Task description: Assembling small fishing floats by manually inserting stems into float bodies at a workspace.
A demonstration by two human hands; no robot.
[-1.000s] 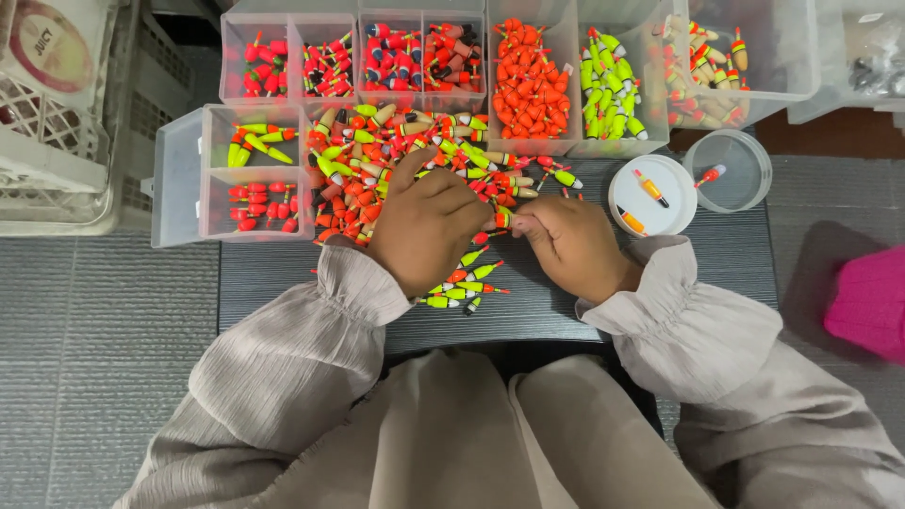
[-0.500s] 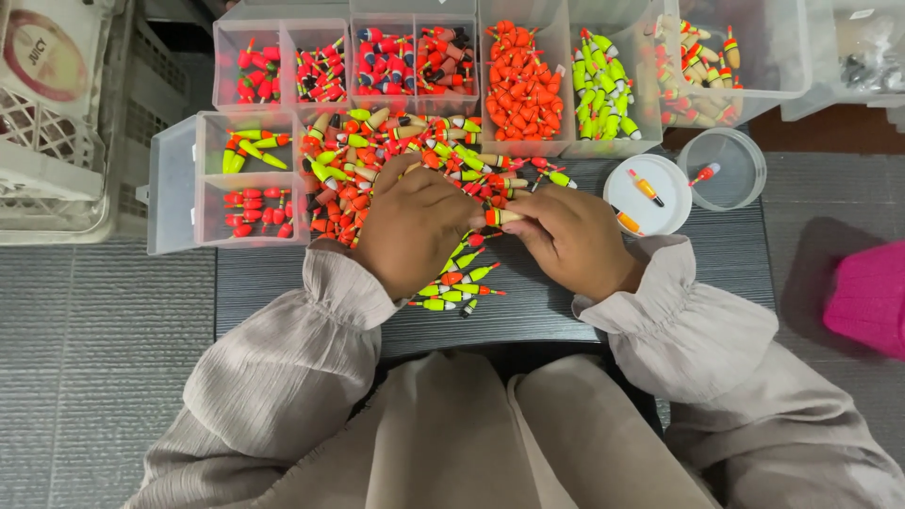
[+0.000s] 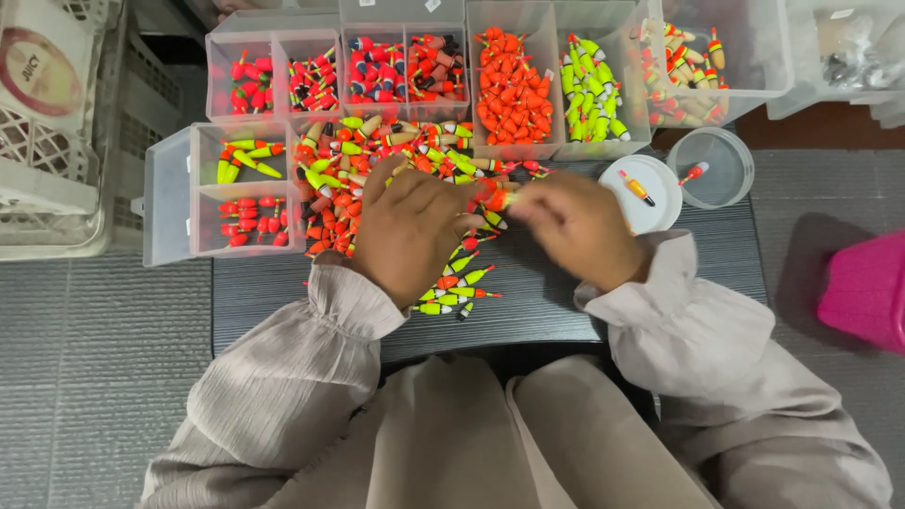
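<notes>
Loose pile of small fishing floats (image 3: pixel 377 165), red, orange and yellow-green: spread on dark counter (image 3: pixel 556 302), just before the clear compartment boxes (image 3: pixel 514 85). Left hand (image 3: pixel 410 226): palm down, fingers spread, resting on the pile. Right hand (image 3: pixel 580 226): blurred, fingertips pinched on an orange float (image 3: pixel 498 200) at the pile's edge. Round white lid (image 3: pixel 646 184) with one float, just beside right hand. Pink container (image 3: pixel 867 287) at far right.

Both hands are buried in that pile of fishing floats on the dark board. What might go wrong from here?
The loose floats lie near the board's front edge, so a sweep of the left hand may knock them off. The right hand is beside the white lid and clear cup and might bump them.
</notes>
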